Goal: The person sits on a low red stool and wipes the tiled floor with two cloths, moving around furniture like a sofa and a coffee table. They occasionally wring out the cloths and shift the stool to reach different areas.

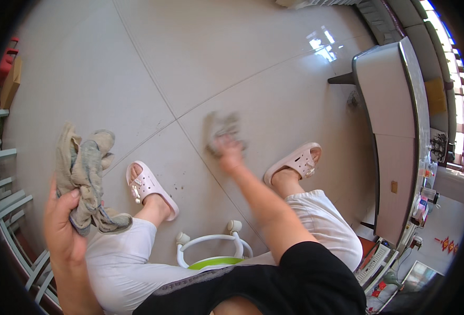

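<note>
My left hand point(64, 224) is raised at the left and grips a bunched beige-grey cloth point(88, 185) with bluish edges. Its folds hang over the fingers, and the thumb presses on the front. Out ahead, in the middle of the view, my right hand point(229, 149) holds a second greyish cloth point(224, 126) low over the tiled floor point(200, 78). Both this hand and its cloth are blurred, and I cannot tell whether the cloth touches the tiles. Small dark specks point(177, 187) lie on the floor between my feet.
My feet wear a pink clog point(153, 189) on the left and another pink clog point(295, 161) on the right. A white-framed stool with casters point(212, 240) is under me. A long low cabinet point(389, 118) stands right; metal racks point(11, 220) and a cardboard box point(12, 84) stand left.
</note>
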`<state>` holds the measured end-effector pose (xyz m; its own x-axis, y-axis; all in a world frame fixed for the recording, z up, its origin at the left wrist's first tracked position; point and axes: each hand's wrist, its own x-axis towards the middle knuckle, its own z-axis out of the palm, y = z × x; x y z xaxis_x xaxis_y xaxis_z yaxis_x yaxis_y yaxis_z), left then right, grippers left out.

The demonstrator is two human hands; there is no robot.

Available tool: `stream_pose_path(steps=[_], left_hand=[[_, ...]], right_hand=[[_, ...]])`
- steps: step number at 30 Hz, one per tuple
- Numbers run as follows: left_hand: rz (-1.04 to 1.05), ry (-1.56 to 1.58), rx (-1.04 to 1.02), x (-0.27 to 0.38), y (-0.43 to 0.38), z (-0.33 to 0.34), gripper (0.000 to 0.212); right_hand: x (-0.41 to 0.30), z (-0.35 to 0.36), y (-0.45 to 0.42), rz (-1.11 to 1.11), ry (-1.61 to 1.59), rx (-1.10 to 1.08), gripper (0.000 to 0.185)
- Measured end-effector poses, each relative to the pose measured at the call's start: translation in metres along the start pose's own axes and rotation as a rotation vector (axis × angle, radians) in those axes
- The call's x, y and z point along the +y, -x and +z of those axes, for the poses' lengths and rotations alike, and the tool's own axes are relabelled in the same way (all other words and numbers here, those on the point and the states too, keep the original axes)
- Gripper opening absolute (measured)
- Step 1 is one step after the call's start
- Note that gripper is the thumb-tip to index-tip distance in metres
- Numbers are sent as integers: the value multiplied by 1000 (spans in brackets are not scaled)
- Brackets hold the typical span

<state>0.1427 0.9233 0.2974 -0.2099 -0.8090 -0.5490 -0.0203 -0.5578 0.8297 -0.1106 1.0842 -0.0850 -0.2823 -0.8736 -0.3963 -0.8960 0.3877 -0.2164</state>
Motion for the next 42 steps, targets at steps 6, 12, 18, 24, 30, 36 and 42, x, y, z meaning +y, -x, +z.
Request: stream_pose_path(steps=[6,12,18,24,30,36,42], left_hand=[[-14,18,-61,7,7,15,48],[-6,-6,-90,3,10,18,43],[-52,-50,-72,3,3,31,45],[-88,-188,-11,-18,-16,31,46],[-77,-147,-3,-10,-4,23,45],[9,-38,-100,6,17,39,46],[83,116,-247,11,28,68,54]], right_hand=[[-82,-69,0,-23,-838,-122,47],[40,-180,11,278,-1418,30,49],[222,-186,15,419,-1269,738,54],[283,-105,7,757,-345,205,60],[173,-92,14,516,-112,83,70],[24,-36,66,234,-323,-50,68],[-30,-31,48,152,-903,30,53]])
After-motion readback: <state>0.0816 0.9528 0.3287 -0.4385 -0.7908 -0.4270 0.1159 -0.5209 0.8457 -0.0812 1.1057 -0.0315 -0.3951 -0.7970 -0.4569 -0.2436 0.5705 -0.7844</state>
